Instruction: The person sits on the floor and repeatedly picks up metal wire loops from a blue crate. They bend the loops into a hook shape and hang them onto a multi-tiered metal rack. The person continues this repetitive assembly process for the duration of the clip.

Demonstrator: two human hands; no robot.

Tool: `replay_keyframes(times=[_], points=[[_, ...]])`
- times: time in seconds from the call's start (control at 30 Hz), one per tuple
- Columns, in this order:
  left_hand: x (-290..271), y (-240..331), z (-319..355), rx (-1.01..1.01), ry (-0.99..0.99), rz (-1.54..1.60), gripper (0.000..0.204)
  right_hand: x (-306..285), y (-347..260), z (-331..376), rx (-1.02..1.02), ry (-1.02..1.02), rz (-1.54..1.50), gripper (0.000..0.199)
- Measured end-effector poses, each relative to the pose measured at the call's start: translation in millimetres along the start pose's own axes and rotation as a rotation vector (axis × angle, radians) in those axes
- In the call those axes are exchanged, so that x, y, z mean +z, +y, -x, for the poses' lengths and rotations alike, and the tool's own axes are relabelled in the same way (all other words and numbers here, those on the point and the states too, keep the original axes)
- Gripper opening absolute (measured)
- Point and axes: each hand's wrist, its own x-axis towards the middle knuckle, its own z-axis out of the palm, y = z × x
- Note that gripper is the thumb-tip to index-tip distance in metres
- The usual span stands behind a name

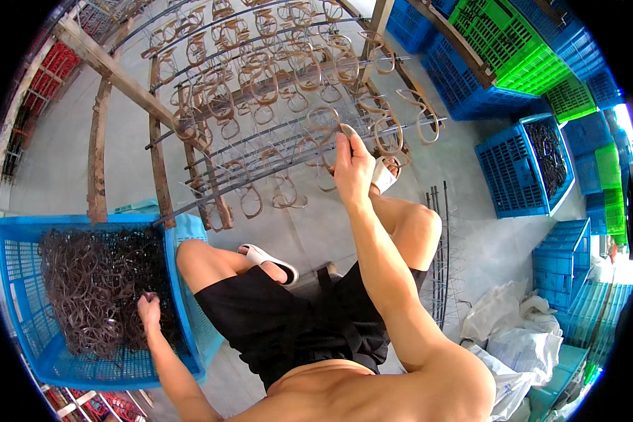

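Observation:
In the blue basket (183,281) at my left lies a tangled heap of thin dark-brown looped pieces (84,295), shaped like eyeglass frames. My left hand (149,311) is over the right part of this heap, its fingers closed on a small dark piece. Reaching forward, my right hand (354,165) pinches at the rim of a brown looped frame (323,112) by the front of the rack. Rows of similar brown looped frames (260,70) hang from the dark metal rods (260,169). Exactly where my right fingertips grip is hard to make out.
A wooden rack (119,70) carries the rods ahead of me. Loose dark rods (439,260) stand right of my knee. Further right are a blue crate (513,169) of dark pieces, stacked blue and green crates (499,42), and white sacks (513,344).

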Motion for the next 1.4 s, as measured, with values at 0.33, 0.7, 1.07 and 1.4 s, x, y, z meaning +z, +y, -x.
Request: replay_keyframes(times=[0.33, 0.7, 1.07, 1.4], points=[[-55, 53, 50, 0.222, 0.016, 0.72, 0.019, -2, -3, -6, 0.011, 0.053, 0.107, 0.021], [-40, 68, 54, 0.289, 0.081, 0.819, 0.017, 0, 1, 3, 0.194, -0.057, -0.241, 0.018], [-36, 80, 70, 0.318, 0.109, 0.762, 0.017, -2, 1, -5, -0.197, 0.014, 0.21, 0.017], [-22, 111, 115, 0.445, -0.06, 1.028, 0.017, -26, -25, -11, 0.228, -0.179, -0.144, 0.021]])
